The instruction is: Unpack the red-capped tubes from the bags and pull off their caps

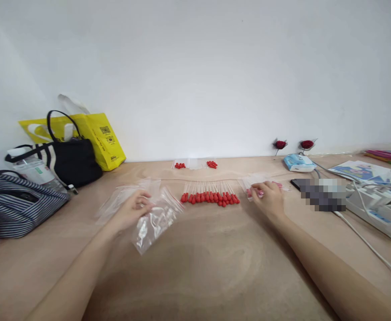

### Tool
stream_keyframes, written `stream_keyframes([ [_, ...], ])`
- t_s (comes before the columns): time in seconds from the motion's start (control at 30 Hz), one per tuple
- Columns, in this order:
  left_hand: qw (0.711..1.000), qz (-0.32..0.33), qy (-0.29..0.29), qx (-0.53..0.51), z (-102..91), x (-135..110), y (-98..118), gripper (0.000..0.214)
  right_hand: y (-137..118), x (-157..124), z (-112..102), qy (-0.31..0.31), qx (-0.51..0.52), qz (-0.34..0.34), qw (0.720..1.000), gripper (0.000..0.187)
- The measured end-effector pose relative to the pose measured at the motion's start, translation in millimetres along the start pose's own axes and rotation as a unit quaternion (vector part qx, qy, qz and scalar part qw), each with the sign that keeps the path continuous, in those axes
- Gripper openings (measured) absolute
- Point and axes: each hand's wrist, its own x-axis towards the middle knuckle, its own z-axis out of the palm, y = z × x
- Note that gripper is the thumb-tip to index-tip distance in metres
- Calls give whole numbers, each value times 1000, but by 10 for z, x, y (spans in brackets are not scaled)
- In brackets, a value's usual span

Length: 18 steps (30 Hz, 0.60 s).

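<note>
My left hand [137, 207] is closed on the edge of a clear zip bag [158, 223], which hangs tilted over the table and looks empty. Under and behind that hand lie more clear zip bags [115, 200]. My right hand [268, 196] rests with bent fingers over another clear bag [245, 182] that has small pink-red pieces [260, 193] in or on it; whether the fingers grip anything is hidden. Between my hands, a row of thin white sticks with red tips [210, 197] lies with the tips towards me.
Packed red-tipped sticks [195, 164] lie by the wall. On the left stand a striped bag [31, 205], a black bag [75, 160] and a yellow bag [106, 142]. Rightward are a tissue pack [299, 162], dark red flowers [280, 144], a blurred-out phone [316, 195], a power strip [383, 216] and cables.
</note>
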Motion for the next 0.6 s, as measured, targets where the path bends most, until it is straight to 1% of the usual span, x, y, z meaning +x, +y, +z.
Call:
stream_keyframes([
  [0.07,992,-41,122,2,-249,74,-95,36,131,72,-26,1,-50,105,993,30],
  [0.13,982,-87,162,50,-452,151,-245,25,217,114,-56,-23,-77,183,980,37],
  [0.17,973,-111,173,108,-527,186,-323,22,246,126,-70,-39,-85,207,974,41],
  [0.2,962,-123,182,163,-582,216,-393,21,271,134,-81,-53,-93,224,969,44],
  [0.27,943,-137,205,224,-626,250,-480,23,324,141,-97,-72,-109,241,962,44],
  [0.33,922,-101,240,288,-581,242,-477,22,406,145,-100,-79,-112,254,957,39],
  [0.4,889,-13,265,374,-453,202,-406,20,523,153,-81,-83,-92,263,957,35],
  [0.43,879,34,264,395,-367,178,-362,22,590,160,-61,-86,-73,255,960,35],
  [0.47,881,77,233,404,-275,154,-325,24,655,168,-35,-80,-54,240,966,36],
  [0.5,882,105,192,418,-183,134,-300,28,716,177,-5,-80,-31,209,974,37],
  [0.53,881,104,153,436,-100,119,-292,34,766,185,26,-80,-15,188,979,37],
  [0.6,882,56,87,461,21,109,-328,47,831,194,79,-77,2,166,983,38],
])
